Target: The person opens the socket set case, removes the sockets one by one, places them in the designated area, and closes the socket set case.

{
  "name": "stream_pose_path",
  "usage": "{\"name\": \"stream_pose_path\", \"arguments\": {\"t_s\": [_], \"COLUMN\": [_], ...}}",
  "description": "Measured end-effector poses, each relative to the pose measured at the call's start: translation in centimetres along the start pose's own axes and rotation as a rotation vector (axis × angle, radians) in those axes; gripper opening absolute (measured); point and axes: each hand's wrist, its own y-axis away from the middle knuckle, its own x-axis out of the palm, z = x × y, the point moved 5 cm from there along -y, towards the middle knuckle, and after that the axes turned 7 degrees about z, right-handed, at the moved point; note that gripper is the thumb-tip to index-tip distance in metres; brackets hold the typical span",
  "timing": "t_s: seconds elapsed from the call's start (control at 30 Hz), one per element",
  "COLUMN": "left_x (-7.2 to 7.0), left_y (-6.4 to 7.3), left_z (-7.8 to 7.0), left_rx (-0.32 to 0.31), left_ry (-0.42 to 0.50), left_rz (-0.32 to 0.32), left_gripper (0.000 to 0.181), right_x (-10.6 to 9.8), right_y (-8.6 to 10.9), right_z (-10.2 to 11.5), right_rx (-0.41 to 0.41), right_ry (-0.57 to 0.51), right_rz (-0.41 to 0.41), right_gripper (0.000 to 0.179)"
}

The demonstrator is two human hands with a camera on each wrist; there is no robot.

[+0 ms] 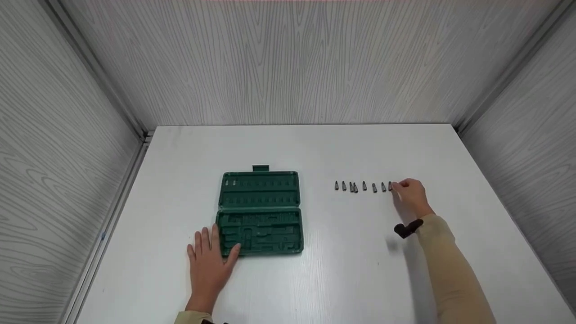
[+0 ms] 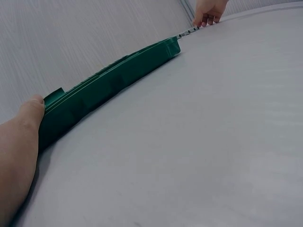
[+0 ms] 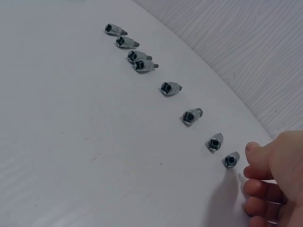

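Note:
A green plastic tool case lies unfolded, its moulded recesses facing up. Two small metal pieces sit at the top left of its upper half. My left hand rests at the case's lower left corner with fingers spread and straight; its thumb touches the case's edge in the left wrist view. My right hand is at the right end of a row of small metal bit sockets. Its bent thumb and fingers are close beside the end bit socket, which stands outside the fingertips.
The white table carries the case and the row of bit sockets, two of which lie side by side. Grey wood-grain panels stand behind and at both sides. A black strap piece shows at the right wrist.

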Motion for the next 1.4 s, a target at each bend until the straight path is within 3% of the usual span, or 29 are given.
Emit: {"name": "stream_pose_path", "arguments": {"t_s": [0.23, 0.5, 0.67, 0.93, 1.4], "left_x": [-0.2, -0.4, -0.4, -0.3, -0.1], "left_y": [-0.1, -0.1, 0.0, 0.1, 0.1], "left_z": [0.2, 0.3, 0.2, 0.1, 0.0], "left_rx": [0.002, 0.004, 0.006, 0.006, 0.001], "left_ry": [0.009, 0.015, 0.015, -0.002, 0.0], "left_rz": [-0.006, -0.018, -0.02, -0.023, 0.004], "left_gripper": [0.09, 0.09, 0.09, 0.089, 0.091], "right_x": [0.0, 2.2, 5.0, 10.6, 17.9], "right_y": [0.3, 1.0, 2.2, 4.0, 5.3], "right_z": [1.2, 5.7, 9.2, 14.1, 20.6], "right_rx": [-0.029, -0.132, -0.225, -0.395, -0.504], "right_ry": [-0.028, -0.083, -0.126, -0.109, -0.078], "right_rz": [-0.032, -0.038, 0.02, 0.127, 0.265], "right_gripper": [0.042, 0.037, 0.032, 0.023, 0.017]}}
